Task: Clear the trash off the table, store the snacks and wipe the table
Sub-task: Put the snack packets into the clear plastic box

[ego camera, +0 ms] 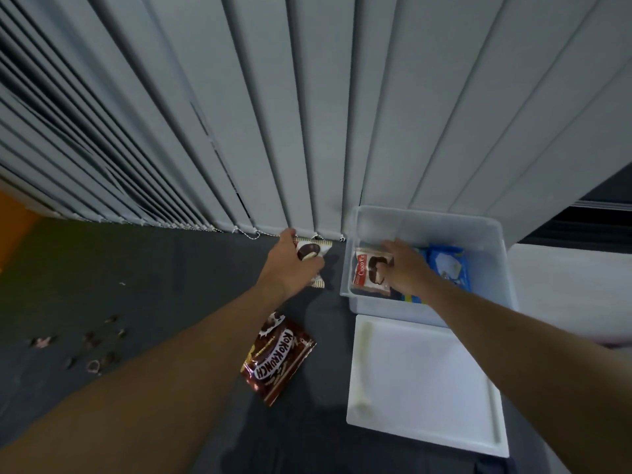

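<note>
Head view: lid off, nearest us; Koko Krunch packet unstored on worktop; crumbs left, unwiped. Left hand grips pie packet beside storage box; right hand holds Choco Pie inside box. We judge storing midway.

One view: head-worn, wide-angle. Faces forward and steeply down onto the dark bench. Both bare forearms enter at the bottom edge and run up to mid-frame. Left grip, a hand holding a snack packet, sits near centre; right grip, holding a Choco Pie packet inside the clear bin, just right of it. Range close, within arm's reach. Vertical blinds fill the upper half, slats fanning outward toward the edges. Bench's far edge meets the blinds about mid-height. White lid lies lower right.
</note>
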`<state>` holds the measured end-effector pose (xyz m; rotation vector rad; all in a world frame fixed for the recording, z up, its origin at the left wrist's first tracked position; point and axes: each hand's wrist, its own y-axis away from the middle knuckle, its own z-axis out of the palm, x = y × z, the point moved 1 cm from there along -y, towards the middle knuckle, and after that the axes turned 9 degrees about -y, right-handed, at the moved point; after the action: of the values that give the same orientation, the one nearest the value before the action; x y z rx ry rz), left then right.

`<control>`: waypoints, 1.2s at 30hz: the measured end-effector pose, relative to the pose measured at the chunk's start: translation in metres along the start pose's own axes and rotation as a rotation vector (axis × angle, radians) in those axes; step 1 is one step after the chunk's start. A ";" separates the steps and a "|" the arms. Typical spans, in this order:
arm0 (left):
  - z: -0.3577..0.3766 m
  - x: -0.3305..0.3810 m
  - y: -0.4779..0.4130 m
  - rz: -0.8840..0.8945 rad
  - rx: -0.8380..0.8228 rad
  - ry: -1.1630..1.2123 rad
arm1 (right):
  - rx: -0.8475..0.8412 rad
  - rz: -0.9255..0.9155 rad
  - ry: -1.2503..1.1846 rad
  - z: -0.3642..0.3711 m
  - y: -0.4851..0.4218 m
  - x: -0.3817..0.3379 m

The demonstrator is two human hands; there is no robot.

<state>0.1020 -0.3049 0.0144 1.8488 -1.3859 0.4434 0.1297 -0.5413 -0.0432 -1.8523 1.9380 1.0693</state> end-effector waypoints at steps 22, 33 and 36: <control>0.071 0.092 0.000 0.459 -0.132 -0.546 | 0.458 0.184 0.175 -0.071 0.067 0.088; 0.128 0.085 -0.028 0.499 -0.364 -1.425 | 0.466 0.173 0.194 -0.069 0.067 0.088; 0.136 0.076 -0.038 0.449 -0.470 -1.401 | 0.474 0.165 0.201 -0.068 0.067 0.088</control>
<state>0.1406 -0.4519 -0.0359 1.3338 -2.4877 -1.1329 0.0733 -0.6576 -0.0297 -1.6024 2.2443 0.4121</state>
